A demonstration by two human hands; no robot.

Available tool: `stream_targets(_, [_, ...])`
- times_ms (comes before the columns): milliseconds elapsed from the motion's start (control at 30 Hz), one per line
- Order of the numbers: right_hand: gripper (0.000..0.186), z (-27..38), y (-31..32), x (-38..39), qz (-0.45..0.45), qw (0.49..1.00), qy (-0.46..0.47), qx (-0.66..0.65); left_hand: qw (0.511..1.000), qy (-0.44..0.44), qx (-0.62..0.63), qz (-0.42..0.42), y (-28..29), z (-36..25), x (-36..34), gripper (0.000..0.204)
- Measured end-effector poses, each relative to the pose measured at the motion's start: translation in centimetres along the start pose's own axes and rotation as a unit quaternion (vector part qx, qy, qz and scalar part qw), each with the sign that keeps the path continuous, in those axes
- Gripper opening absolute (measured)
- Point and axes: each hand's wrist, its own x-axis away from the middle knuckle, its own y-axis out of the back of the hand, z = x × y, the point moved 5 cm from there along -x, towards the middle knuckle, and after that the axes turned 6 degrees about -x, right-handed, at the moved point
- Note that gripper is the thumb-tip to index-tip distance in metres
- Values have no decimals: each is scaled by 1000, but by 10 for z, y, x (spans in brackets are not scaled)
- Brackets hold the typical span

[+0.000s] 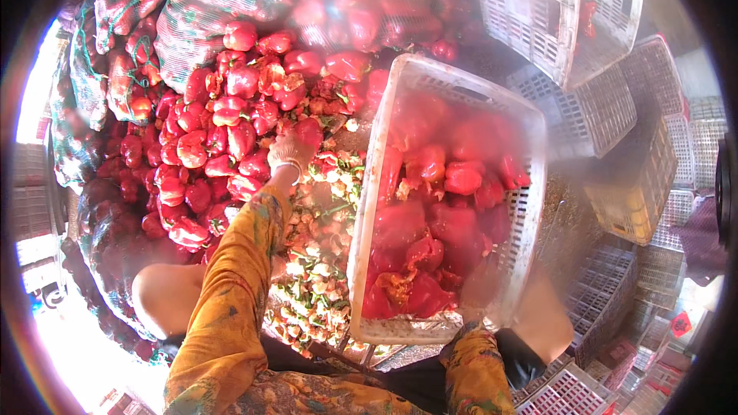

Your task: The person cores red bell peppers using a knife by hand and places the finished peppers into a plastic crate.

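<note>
Floor [355, 139] btwn pepper heap [215, 138] & white plastic crate [407, 331]: L hand [290, 154] is nearer the red bell pepper [310, 134] up-R against its fingers, can't tell if clamped; crate, long axis running away, lies R, R hand [483, 292] blurred near its corner, grip unclear.

Room above scraps [311, 292], crate wall [373, 184] alongside
</note>
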Motion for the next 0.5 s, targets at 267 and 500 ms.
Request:
stream_targets(267, [39, 5, -3, -2, -13, 998, 15, 55, 972, 4, 234, -12, -35, 31, -28, 62])
stream_targets(500, [36, 110, 56, 26, -176, 973, 122, -89, 445, 63, 889, 85, -44, 58, 83, 33])
